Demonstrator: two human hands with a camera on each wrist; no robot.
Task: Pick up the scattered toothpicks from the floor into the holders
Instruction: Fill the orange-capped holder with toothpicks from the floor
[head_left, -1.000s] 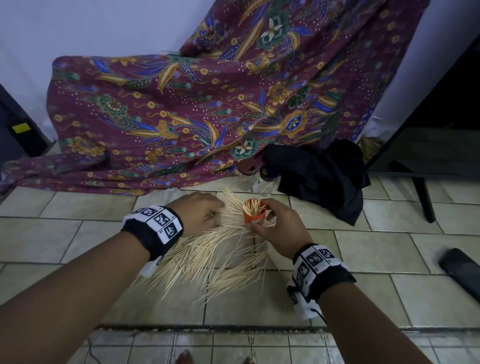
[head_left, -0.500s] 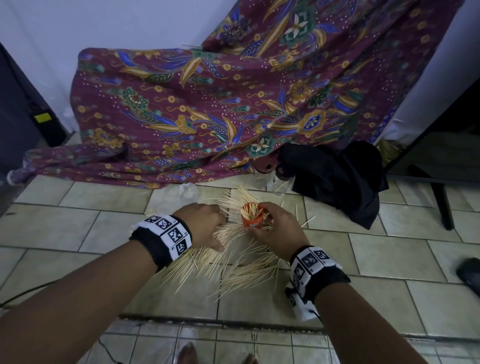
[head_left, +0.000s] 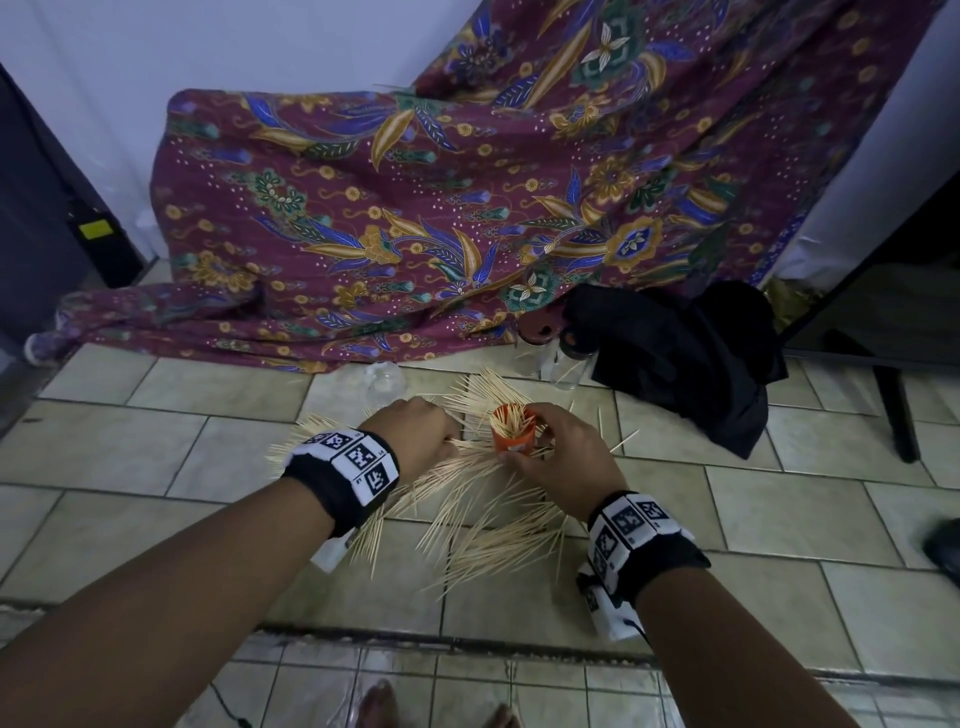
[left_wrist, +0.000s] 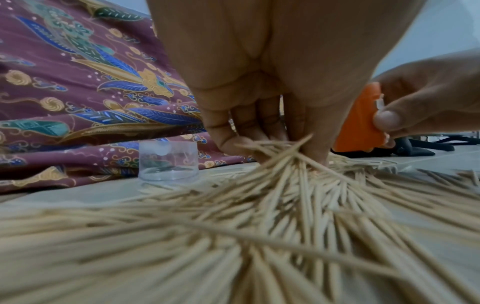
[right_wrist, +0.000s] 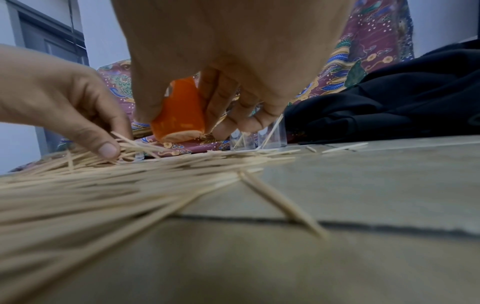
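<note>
Far left of the left hand: dark cabinet (head_left: 47, 218) with a yellow label. Beyond both hands: maroon cloth with blue and gold floral print (head_left: 467, 218), draped down to the pale tiled floor (head_left: 182, 457). Just beyond the left hand: small clear plastic cup (left_wrist: 168, 160), upright on the floor. Left hand (head_left: 413, 434): fingers curled down into the heap, thumb and fingertips (left_wrist: 235, 142) pinching a small cluster of sticks at floor level. Under and between both hands, spreading toward the wrists: scattered pale wooden toothpicks (head_left: 483, 519), a loose fan on the tiles. Just right of the left hand: small orange plastic toothpick holder (head_left: 513, 434), open mouth up, tilted, raised slightly off the floor, partly filled with upright toothpicks. Right hand (head_left: 563, 460): thumb and fingers wrapped round the orange holder's wall. Beyond the right hand: two clear plastic holders with brown lids (head_left: 556, 353), at the cloth's edge, a few sticks inside. Beyond and right of the right hand: crumpled black fabric (head_left: 685, 358) on the floor. Far right: dark furniture leg (head_left: 891, 405).
</note>
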